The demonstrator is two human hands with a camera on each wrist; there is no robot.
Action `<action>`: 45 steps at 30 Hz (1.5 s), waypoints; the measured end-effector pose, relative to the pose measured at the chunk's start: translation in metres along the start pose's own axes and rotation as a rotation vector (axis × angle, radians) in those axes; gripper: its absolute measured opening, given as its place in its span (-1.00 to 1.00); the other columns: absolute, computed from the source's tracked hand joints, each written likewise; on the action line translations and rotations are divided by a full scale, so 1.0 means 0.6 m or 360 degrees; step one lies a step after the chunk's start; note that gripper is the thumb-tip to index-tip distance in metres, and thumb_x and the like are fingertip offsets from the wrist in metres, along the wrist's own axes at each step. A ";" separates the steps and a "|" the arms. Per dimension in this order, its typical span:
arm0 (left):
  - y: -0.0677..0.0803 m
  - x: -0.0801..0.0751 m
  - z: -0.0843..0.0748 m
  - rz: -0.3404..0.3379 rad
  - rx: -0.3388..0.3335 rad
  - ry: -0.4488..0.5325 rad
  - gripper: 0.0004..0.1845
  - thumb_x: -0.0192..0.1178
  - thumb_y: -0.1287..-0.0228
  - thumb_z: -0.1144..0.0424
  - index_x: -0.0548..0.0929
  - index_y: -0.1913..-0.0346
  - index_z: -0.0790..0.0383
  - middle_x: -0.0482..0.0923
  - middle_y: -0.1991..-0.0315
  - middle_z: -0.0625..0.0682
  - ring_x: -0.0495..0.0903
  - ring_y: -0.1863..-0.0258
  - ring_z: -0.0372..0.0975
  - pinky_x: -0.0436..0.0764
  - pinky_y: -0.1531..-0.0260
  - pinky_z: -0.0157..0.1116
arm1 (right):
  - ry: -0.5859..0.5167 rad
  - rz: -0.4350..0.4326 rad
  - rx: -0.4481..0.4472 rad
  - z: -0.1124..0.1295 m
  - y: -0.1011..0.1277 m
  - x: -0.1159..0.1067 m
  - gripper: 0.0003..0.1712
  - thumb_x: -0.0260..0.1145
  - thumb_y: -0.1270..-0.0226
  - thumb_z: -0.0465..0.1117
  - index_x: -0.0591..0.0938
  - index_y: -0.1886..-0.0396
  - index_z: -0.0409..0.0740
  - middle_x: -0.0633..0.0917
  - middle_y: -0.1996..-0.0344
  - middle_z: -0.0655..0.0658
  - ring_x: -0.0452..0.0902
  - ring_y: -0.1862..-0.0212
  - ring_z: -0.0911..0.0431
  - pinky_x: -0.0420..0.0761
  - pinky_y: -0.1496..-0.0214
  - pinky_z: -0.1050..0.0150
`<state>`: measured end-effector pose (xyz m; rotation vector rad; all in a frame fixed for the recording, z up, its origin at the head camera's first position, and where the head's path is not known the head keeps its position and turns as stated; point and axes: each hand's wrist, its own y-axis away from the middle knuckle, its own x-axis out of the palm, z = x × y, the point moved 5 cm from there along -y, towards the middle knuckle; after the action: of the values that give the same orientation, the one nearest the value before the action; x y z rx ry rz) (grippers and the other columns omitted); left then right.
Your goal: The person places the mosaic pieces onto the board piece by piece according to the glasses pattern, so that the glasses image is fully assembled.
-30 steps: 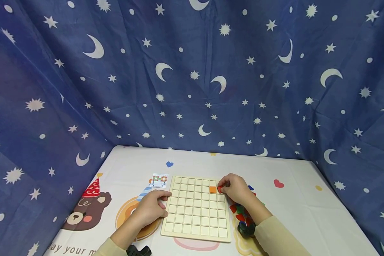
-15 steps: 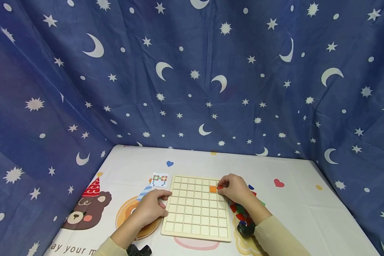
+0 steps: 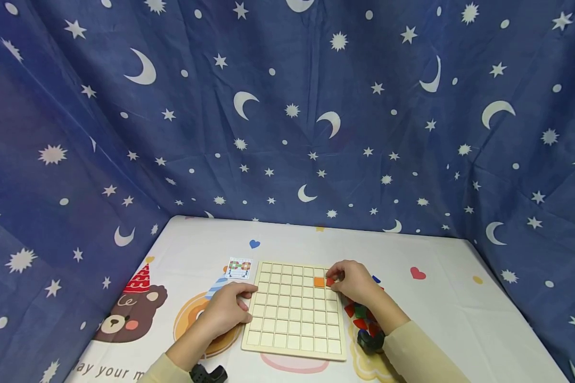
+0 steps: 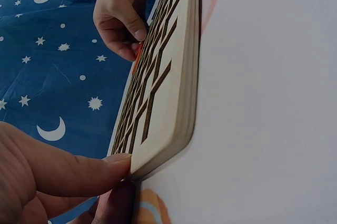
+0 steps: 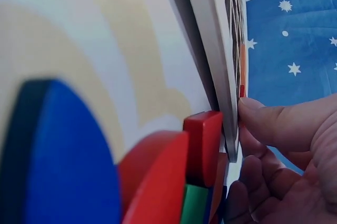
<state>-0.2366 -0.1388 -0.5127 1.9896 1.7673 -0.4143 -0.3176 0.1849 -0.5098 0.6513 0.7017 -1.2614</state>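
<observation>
Little has moved since the earlier frame: both hands keep their places and the view has shifted only slightly. Right hand [image 3: 354, 282], fingers curled, pinches a small red wooden tile [image 3: 329, 282] at the far right part of the pale wooden grid board [image 3: 292, 319], just beside an orange square tile [image 3: 319, 282] already seated in a cell of the second row. Left hand [image 3: 227, 311] grips the board's left edge, thumb on top and fingers curled against the side; the left wrist view shows the thumb [image 4: 79, 171] pressed to the board's corner. Grid board lies flat near the front middle of the desk [image 3: 450, 308], which is covered by a white cartoon-printed cloth. Loose pile of red, green and blue wooden pieces [image 3: 361, 316] lies touching the board's right edge, partly under the right forearm. Small pattern card [image 3: 238, 269] lies just beyond the board's far left corner. Blue star-and-moon curtain [image 3: 287, 117] encloses the desk's far and side edges.
</observation>
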 end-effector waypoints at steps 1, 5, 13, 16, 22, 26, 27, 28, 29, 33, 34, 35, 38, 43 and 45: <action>0.000 0.000 0.000 0.0001 0.0001 -0.0004 -0.25 0.51 0.19 0.67 0.77 -0.22 0.22 0.63 0.07 0.07 0.58 0.32 -0.19 0.62 0.39 -0.30 | -0.0006 0.0005 0.0001 0.000 0.000 0.000 -0.71 0.63 -0.13 -0.42 0.83 0.23 0.02 0.70 0.32 0.04 0.53 0.24 0.12 0.61 0.16 0.25; 0.001 0.000 -0.001 0.0000 0.0005 -0.0013 -0.25 0.50 0.20 0.66 0.77 -0.22 0.21 0.63 0.07 0.06 0.58 0.32 -0.20 0.62 0.39 -0.29 | -0.0018 0.0030 -0.0002 0.002 0.002 0.001 -0.70 0.63 -0.13 -0.42 0.86 0.22 0.04 0.70 0.30 0.04 0.53 0.23 0.12 0.60 0.15 0.25; 0.002 0.001 -0.005 0.0002 0.0006 -0.0030 -0.25 0.52 0.18 0.65 0.76 -0.23 0.23 0.63 0.07 0.06 0.58 0.32 -0.20 0.61 0.40 -0.30 | -0.0056 0.0007 0.0056 -0.002 0.007 -0.004 -0.77 0.59 -0.18 -0.45 0.83 0.27 -0.04 0.71 0.39 0.01 0.55 0.28 0.12 0.61 0.20 0.26; 0.002 0.000 -0.008 -0.0002 0.0005 -0.0030 -0.26 0.52 0.17 0.65 0.76 -0.23 0.23 0.63 0.07 0.06 0.57 0.31 -0.20 0.61 0.40 -0.29 | -0.0069 0.0026 0.0054 -0.002 0.007 -0.006 -0.79 0.58 -0.21 -0.44 0.83 0.29 -0.04 0.72 0.40 0.01 0.56 0.29 0.13 0.62 0.21 0.26; 0.002 0.001 -0.008 0.0006 0.0007 -0.0022 -0.26 0.52 0.17 0.65 0.76 -0.23 0.24 0.63 0.07 0.05 0.58 0.32 -0.20 0.62 0.40 -0.29 | -0.0111 -0.0006 0.0049 -0.013 0.015 -0.027 -0.79 0.55 -0.24 -0.42 0.85 0.19 -0.07 0.75 0.35 0.01 0.57 0.27 0.12 0.65 0.21 0.27; 0.001 0.001 -0.007 0.0006 0.0009 -0.0023 -0.26 0.52 0.17 0.65 0.76 -0.24 0.23 0.63 0.07 0.06 0.58 0.32 -0.20 0.63 0.40 -0.29 | -0.0102 -0.0012 0.0032 -0.027 0.027 -0.040 -0.79 0.55 -0.23 -0.45 0.83 0.22 -0.08 0.73 0.36 -0.01 0.55 0.28 0.10 0.66 0.20 0.29; 0.000 0.001 -0.006 0.0005 0.0008 -0.0025 -0.25 0.53 0.16 0.65 0.76 -0.24 0.23 0.63 0.07 0.06 0.58 0.32 -0.20 0.63 0.40 -0.28 | -0.0093 -0.0003 0.0034 -0.031 0.030 -0.042 -0.79 0.55 -0.23 -0.45 0.83 0.23 -0.07 0.72 0.37 0.00 0.54 0.28 0.10 0.66 0.20 0.30; 0.000 0.000 -0.006 0.0002 0.0006 -0.0026 -0.25 0.53 0.16 0.65 0.75 -0.24 0.24 0.63 0.07 0.06 0.58 0.32 -0.20 0.63 0.40 -0.28 | -0.0079 0.0006 0.0031 -0.034 0.033 -0.042 -0.79 0.56 -0.22 -0.45 0.83 0.24 -0.07 0.71 0.38 0.00 0.54 0.28 0.10 0.66 0.18 0.31; 0.000 0.000 -0.005 0.0001 0.0006 -0.0028 -0.25 0.53 0.16 0.65 0.75 -0.24 0.23 0.63 0.07 0.06 0.58 0.32 -0.20 0.63 0.40 -0.28 | -0.0064 0.0013 0.0030 -0.038 0.036 -0.042 -0.78 0.57 -0.21 -0.44 0.83 0.24 -0.06 0.71 0.38 0.00 0.54 0.27 0.10 0.66 0.16 0.31; 0.000 -0.001 -0.005 -0.0001 0.0014 -0.0036 -0.25 0.54 0.16 0.65 0.75 -0.25 0.24 0.63 0.07 0.07 0.58 0.32 -0.20 0.63 0.40 -0.29 | 0.0001 0.0035 0.0074 -0.050 0.047 -0.041 -0.75 0.59 -0.20 -0.41 0.83 0.23 0.01 0.69 0.35 0.02 0.54 0.23 0.10 0.69 0.05 0.27; 0.000 -0.001 -0.006 -0.0002 0.0017 -0.0036 -0.25 0.53 0.16 0.65 0.75 -0.25 0.24 0.63 0.07 0.07 0.58 0.32 -0.20 0.63 0.40 -0.29 | 0.0028 0.0037 0.0078 -0.052 0.049 -0.040 -0.74 0.60 -0.20 -0.41 0.84 0.22 0.03 0.69 0.33 0.03 0.54 0.22 0.11 0.70 0.01 0.24; 0.000 -0.001 -0.005 -0.0002 0.0019 -0.0034 -0.25 0.53 0.16 0.65 0.75 -0.25 0.25 0.63 0.07 0.07 0.58 0.33 -0.20 0.62 0.41 -0.29 | 0.0054 0.0043 0.0073 -0.052 0.051 -0.040 -0.73 0.60 -0.20 -0.41 0.84 0.21 0.03 0.69 0.31 0.04 0.54 0.21 0.11 0.72 -0.02 0.20; 0.001 -0.001 -0.005 -0.0004 0.0017 -0.0028 -0.25 0.52 0.16 0.66 0.75 -0.25 0.25 0.63 0.07 0.07 0.58 0.33 -0.20 0.62 0.41 -0.30 | 0.0128 0.0064 0.0049 -0.054 0.056 -0.039 -0.72 0.58 -0.21 -0.43 0.83 0.23 0.05 0.69 0.26 0.04 0.53 0.20 0.12 0.74 -0.07 0.13; 0.002 0.000 -0.004 -0.0007 0.0009 -0.0023 -0.25 0.52 0.17 0.66 0.75 -0.24 0.26 0.63 0.07 0.07 0.58 0.32 -0.20 0.62 0.42 -0.31 | 0.0157 0.0094 0.0003 -0.053 0.061 -0.037 -0.71 0.56 -0.22 -0.46 0.75 0.33 0.05 0.63 0.26 0.03 0.50 0.22 0.12 0.70 0.01 0.17; 0.002 0.000 -0.004 -0.0009 0.0011 -0.0021 -0.25 0.51 0.18 0.66 0.75 -0.24 0.26 0.63 0.07 0.07 0.58 0.32 -0.20 0.62 0.42 -0.31 | 0.0146 0.0098 -0.0005 -0.053 0.061 -0.037 -0.70 0.56 -0.21 -0.46 0.72 0.34 0.05 0.61 0.29 0.02 0.49 0.23 0.12 0.67 0.04 0.19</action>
<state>-0.2354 -0.1377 -0.5102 1.9825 1.7659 -0.4347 -0.2885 0.2296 -0.5104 0.7268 0.7532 -1.1793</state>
